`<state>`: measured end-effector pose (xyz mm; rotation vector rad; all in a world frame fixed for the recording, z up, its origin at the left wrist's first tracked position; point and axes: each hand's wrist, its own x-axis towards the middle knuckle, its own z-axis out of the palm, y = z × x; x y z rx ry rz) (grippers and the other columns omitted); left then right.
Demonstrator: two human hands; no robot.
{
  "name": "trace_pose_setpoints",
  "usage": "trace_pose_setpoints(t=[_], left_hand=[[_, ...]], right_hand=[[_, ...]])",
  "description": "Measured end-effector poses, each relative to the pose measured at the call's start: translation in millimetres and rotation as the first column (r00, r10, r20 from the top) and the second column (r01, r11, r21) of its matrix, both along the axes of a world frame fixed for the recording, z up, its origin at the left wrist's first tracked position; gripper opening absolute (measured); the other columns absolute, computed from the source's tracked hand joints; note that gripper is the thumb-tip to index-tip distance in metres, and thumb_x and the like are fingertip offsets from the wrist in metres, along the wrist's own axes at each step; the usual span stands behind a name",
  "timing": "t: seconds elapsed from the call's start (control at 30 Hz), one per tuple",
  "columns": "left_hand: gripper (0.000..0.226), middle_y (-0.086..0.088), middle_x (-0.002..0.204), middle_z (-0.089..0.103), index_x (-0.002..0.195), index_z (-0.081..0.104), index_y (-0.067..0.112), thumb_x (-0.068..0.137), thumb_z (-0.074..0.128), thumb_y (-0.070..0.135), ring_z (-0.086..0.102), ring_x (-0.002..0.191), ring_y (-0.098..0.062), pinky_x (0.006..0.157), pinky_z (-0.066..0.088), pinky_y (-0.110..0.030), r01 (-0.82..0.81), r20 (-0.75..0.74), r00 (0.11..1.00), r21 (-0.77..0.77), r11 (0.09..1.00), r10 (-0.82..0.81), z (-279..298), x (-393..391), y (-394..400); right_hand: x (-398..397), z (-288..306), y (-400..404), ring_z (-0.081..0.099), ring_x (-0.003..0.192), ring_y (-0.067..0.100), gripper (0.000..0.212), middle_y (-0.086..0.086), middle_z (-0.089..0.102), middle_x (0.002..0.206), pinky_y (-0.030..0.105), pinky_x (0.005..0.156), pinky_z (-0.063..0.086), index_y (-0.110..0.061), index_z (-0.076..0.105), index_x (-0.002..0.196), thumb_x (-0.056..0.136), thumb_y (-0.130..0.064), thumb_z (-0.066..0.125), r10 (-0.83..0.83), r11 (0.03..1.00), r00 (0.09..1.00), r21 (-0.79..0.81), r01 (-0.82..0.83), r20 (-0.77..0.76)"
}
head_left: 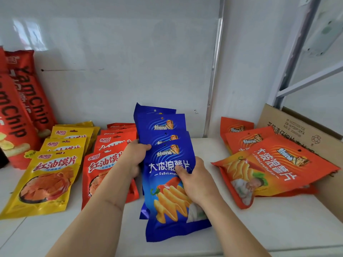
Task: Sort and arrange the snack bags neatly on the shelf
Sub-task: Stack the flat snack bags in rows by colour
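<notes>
Surface: flat white shelf board (259, 229) against a glossy white back wall (120, 62), grey metal upright (215, 71) at right. From left: tall red "YamChip" bags (22, 108) standing; a row of yellow pouches (46, 182); a row of red pouches (104, 169). Centre: a fanned stack of blue foil "DaBoLang" pouches (167, 204) on the shelf. The left hand (133, 160) grips its left edge; the right hand (193, 182) pinches the front pouch, thumb on top. Right: orange pouches (274, 167) piled loosely, touching a brown cardboard box (300, 127).
</notes>
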<state>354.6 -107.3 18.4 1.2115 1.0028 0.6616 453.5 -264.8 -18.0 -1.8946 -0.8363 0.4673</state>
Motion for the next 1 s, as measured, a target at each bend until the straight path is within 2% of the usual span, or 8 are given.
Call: trace_pose_setpoints(t=[0.1,0.17,0.23,0.33,0.43,0.6,0.73,1.0], left_hand=[[0.025,-0.018,0.120,0.069,0.122,0.056,0.005,0.100,0.059,0.016,0.070,0.102,-0.037,0.092,0.057,-0.051,0.013,-0.116,0.993,0.048,0.999,-0.008,5.0,2.4,3.3],[0.032,-0.021,0.129,0.064,0.129,0.057,0.000,0.100,0.057,0.013,0.064,0.115,-0.040,0.097,0.054,-0.047,0.038,-0.265,0.964,0.203,0.978,0.018,10.0,4.3,4.3],[0.039,-0.023,0.134,0.059,0.135,0.051,-0.004,0.100,0.054,0.013,0.059,0.123,-0.039,0.096,0.050,-0.044,0.094,-0.402,0.914,0.343,0.935,0.055,16.0,7.1,2.4],[0.050,-0.022,0.139,0.053,0.142,0.032,-0.004,0.104,0.052,0.021,0.057,0.124,-0.035,0.089,0.051,-0.039,0.195,-0.518,0.854,0.411,0.891,0.052,23.7,8.7,-1.3],[0.061,-0.022,0.140,0.052,0.144,0.025,-0.002,0.103,0.055,0.030,0.057,0.124,-0.036,0.083,0.049,-0.037,0.203,-0.533,0.841,0.469,0.860,0.092,27.0,6.0,-2.8],[0.077,-0.024,0.141,0.052,0.155,0.007,0.002,0.102,0.054,0.033,0.059,0.122,-0.038,0.096,0.054,-0.046,0.295,-0.592,0.793,0.579,0.760,0.143,9.3,5.3,-3.1],[0.078,-0.022,0.151,0.041,0.157,0.007,0.006,0.102,0.055,0.034,0.053,0.130,-0.037,0.097,0.052,-0.045,0.320,-0.593,0.789,0.621,0.715,0.162,-6.3,4.4,-3.7],[0.075,-0.023,0.145,0.047,0.157,0.012,0.006,0.102,0.055,0.034,0.057,0.125,-0.037,0.093,0.054,-0.046,0.298,-0.564,0.805,0.654,0.696,0.185,-15.7,4.0,9.1]], right_hand=[[-2.5,-4.3,4.0,0.062,0.105,0.012,0.047,-0.006,0.062,0.124,0.029,0.079,0.055,-0.026,0.044,0.127,0.091,-0.050,0.061,-0.040,0.999,0.999,0.005,0.040,0.021],[-2.6,-5.5,6.0,0.062,0.107,0.014,0.046,-0.006,0.062,0.124,0.036,0.087,0.055,-0.026,0.045,0.126,0.090,-0.050,0.062,-0.050,0.999,0.998,0.007,0.049,0.029],[-2.2,-6.3,7.5,0.063,0.106,0.014,0.046,-0.005,0.063,0.123,0.036,0.087,0.056,-0.025,0.046,0.125,0.090,-0.050,0.063,-0.057,0.998,0.998,-0.002,0.057,0.036],[-3.0,-6.1,7.2,0.063,0.105,0.014,0.048,-0.004,0.063,0.123,0.032,0.083,0.055,-0.024,0.046,0.125,0.089,-0.050,0.064,-0.071,0.997,0.997,-0.002,0.071,0.035],[-4.2,-6.6,7.3,0.062,0.107,0.015,0.048,-0.004,0.063,0.124,0.034,0.085,0.055,-0.024,0.046,0.124,0.088,-0.050,0.064,-0.092,0.996,0.995,0.000,0.092,0.042],[-7.2,-7.7,10.4,0.062,0.109,0.016,0.053,-0.004,0.061,0.127,0.038,0.088,0.056,-0.023,0.044,0.128,0.088,-0.053,0.064,-0.119,0.993,0.991,-0.012,0.119,0.059],[-7.9,-8.7,12.3,0.062,0.110,0.017,0.054,-0.003,0.061,0.128,0.040,0.089,0.056,-0.022,0.045,0.128,0.088,-0.053,0.064,-0.133,0.991,0.989,-0.008,0.134,0.057],[-12.1,-8.8,30.1,0.063,0.108,0.016,0.056,-0.002,0.061,0.128,0.037,0.088,0.057,-0.020,0.045,0.127,0.087,-0.054,0.064,-0.172,0.985,0.983,-0.010,0.173,0.061]])
